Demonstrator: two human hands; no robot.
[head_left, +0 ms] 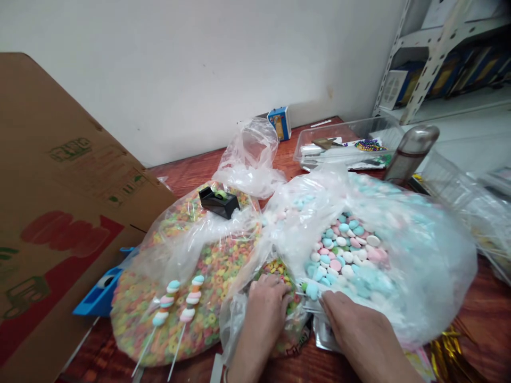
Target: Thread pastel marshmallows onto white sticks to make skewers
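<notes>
My left hand [266, 303] is at the mouth of a clear bag of coloured ring-shaped pieces [279, 268]. Its fingers curl down among the rings, and their tips are hidden. My right hand [355, 324] is closed on a thin white stick, which carries a light-blue candy [312, 290] and a green piece at its end. Beside that hand, an open plastic bag [431, 255] shows pink, white and blue round candies [345, 247]. Two finished-looking candy skewers [165, 306] [192, 298] lie on a large bag of coloured rings [215, 266] at left.
A black tape dispenser [219, 202] rests on the ring bag. The cardboard box [72, 213] stands at left above a blue plastic item [101, 290]. Behind are a clear tray [347, 141], a metal flask [411, 154] and a small blue box [280, 123]. Gold tinsel [451, 354] lies front right.
</notes>
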